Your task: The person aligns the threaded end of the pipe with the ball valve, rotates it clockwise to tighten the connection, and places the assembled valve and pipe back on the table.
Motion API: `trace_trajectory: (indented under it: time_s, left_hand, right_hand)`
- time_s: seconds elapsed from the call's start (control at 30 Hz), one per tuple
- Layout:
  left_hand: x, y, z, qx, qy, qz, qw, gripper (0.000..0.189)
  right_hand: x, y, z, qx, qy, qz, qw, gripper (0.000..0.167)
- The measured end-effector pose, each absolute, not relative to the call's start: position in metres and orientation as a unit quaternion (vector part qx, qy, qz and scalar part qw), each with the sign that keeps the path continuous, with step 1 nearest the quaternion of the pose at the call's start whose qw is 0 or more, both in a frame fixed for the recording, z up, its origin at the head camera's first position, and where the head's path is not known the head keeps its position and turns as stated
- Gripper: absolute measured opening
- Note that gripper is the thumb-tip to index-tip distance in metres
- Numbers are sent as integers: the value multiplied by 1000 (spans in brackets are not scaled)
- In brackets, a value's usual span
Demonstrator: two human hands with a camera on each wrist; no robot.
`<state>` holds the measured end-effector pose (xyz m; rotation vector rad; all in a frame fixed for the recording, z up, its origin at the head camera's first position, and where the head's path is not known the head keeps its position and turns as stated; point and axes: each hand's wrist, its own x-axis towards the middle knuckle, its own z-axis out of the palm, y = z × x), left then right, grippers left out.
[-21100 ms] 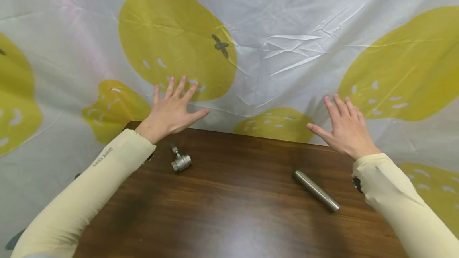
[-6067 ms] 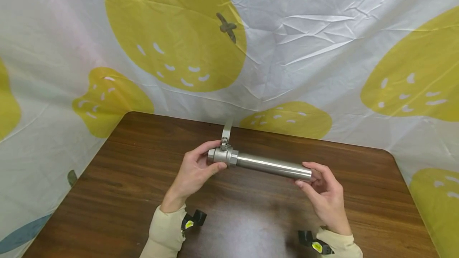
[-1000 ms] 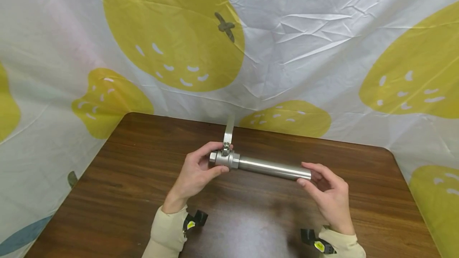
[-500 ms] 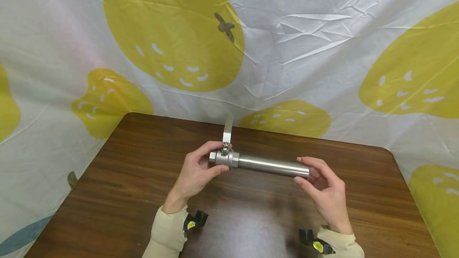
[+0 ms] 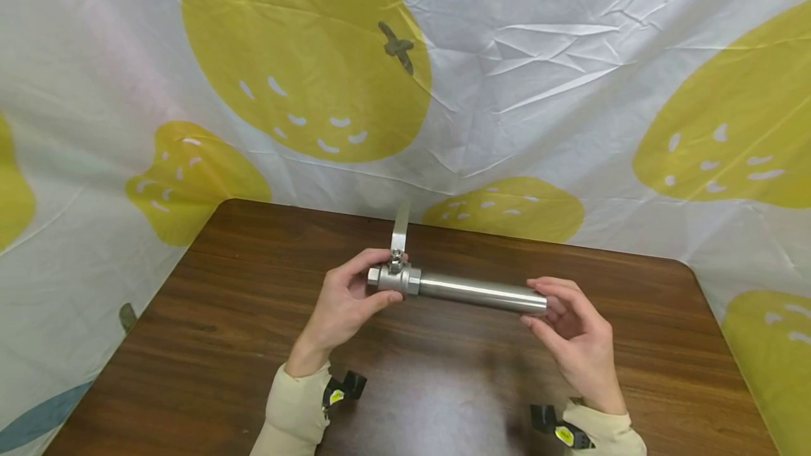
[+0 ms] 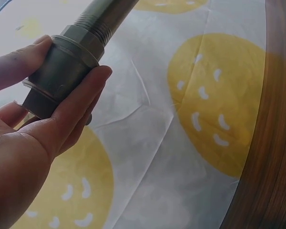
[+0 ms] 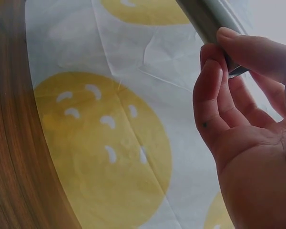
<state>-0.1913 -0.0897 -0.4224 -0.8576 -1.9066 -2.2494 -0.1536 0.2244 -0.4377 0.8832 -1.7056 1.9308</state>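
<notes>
Fingers and thumb of your left hand (image 5: 338, 305) are curled round the body of a steel ball valve (image 5: 395, 279), and those of your right hand (image 5: 579, 343) pinch the far right end of a smooth steel pipe (image 5: 481, 293), thumb on your side of it and index finger on the other.

Nearest you, cream sleeves cover both forearms, the left sleeve (image 5: 291, 407) and the right sleeve (image 5: 602, 428) each ending at the wrist. A black left wrist camera (image 5: 355, 384) and a black right wrist camera (image 5: 542, 416) sit just beside the cuffs, each mount bearing a yellow label.

Beyond them, you hold valve and pipe in one line above the table, the pipe's left end meeting the valve's hex collar (image 5: 415, 281). Your left wrist view shows a band of exposed thread (image 6: 93, 28) where the two join. The valve's flat lever handle (image 5: 400, 231) points away from you, roughly square to the pipe.

Under all this lies the dark wood-grain table (image 5: 241, 280), its far corners rounded. Behind its far edge hangs a creased white curtain (image 5: 538, 118) printed with large yellow fruit shapes (image 5: 304, 69).
</notes>
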Motion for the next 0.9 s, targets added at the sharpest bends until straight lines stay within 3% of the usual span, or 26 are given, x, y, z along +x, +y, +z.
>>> trace_trajectory:
  time_s: [0.9]
  left_hand:
    - [-191,-90,-423,-292,-616,-731,37,50]
  right_hand:
    - [-152,225,-434,292,-666,641,245,52]
